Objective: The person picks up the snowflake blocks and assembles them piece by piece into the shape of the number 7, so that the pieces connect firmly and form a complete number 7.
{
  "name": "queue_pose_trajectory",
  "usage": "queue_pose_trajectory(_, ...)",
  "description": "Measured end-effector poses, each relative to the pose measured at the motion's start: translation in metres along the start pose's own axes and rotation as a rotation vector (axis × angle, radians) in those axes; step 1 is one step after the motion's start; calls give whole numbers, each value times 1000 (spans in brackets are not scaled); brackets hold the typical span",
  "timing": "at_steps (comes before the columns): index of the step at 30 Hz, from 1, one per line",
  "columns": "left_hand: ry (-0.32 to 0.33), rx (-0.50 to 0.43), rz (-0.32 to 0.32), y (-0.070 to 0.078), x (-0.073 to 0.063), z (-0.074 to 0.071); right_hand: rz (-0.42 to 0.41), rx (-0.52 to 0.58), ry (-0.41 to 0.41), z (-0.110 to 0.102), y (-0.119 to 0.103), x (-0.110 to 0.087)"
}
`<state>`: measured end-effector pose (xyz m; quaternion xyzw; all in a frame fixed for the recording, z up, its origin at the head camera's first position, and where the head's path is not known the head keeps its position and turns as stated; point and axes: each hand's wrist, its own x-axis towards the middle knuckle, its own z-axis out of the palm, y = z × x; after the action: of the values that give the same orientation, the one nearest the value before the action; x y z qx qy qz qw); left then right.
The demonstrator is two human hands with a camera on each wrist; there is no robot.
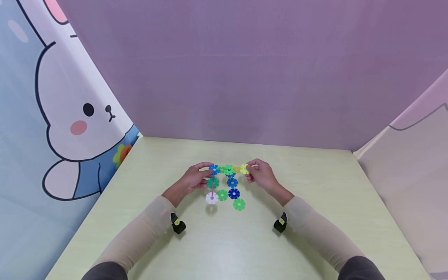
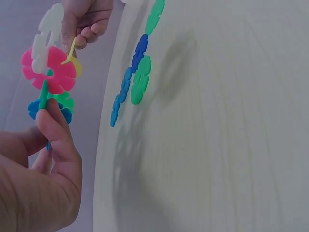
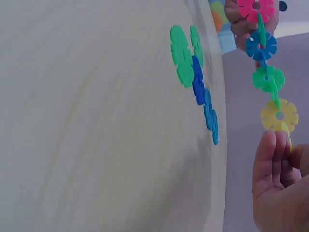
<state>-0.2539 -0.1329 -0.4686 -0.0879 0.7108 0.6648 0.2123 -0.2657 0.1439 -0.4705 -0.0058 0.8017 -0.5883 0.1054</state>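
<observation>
A chain of linked plastic snowflake discs (image 3: 278,81) in yellow, green, blue, pink and white stretches between both hands, raised above the table. My left hand (image 1: 192,178) pinches its left end near a blue disc (image 1: 214,169) and a teal-green disc (image 1: 212,182). From there the pink disc (image 2: 62,75) and white disc (image 2: 51,21) stick out toward the front. At the other end my right hand (image 1: 263,177) pinches a yellow disc (image 1: 244,168) between thumb and fingers. Another yellow disc (image 3: 285,114) joins it to the green ones.
Below the chain, loose discs lie on the pale wooden table (image 1: 224,241): a dark blue disc (image 1: 233,193), a lighter blue disc (image 1: 232,182), a green disc (image 1: 239,204) and another green disc (image 1: 222,195). A purple cloth wall (image 1: 245,77) rises behind the table.
</observation>
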Motion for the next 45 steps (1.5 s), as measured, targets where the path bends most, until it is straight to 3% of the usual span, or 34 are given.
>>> queue_pose_trajectory(7,1,-19,9,2,0,3,0,39,32,4,-4,0)
queue_pose_trajectory(20,26,-3,0,1,3,3,16,71,7,8,4,3)
queue_pose_trajectory(27,-33,49,-2,6,-2,-3,-23,-6,-48,2,-5,2)
queue_pose_trajectory(31,-63,45,-5,7,-2,-3,6,0,-48,0,-4,3)
queue_pose_trajectory(38,-53,35,-19,6,1,-1,26,25,-40,0,2,6)
queue_pose_trajectory(45,-46,24,-5,7,2,-2,26,6,-88,-5,3,6)
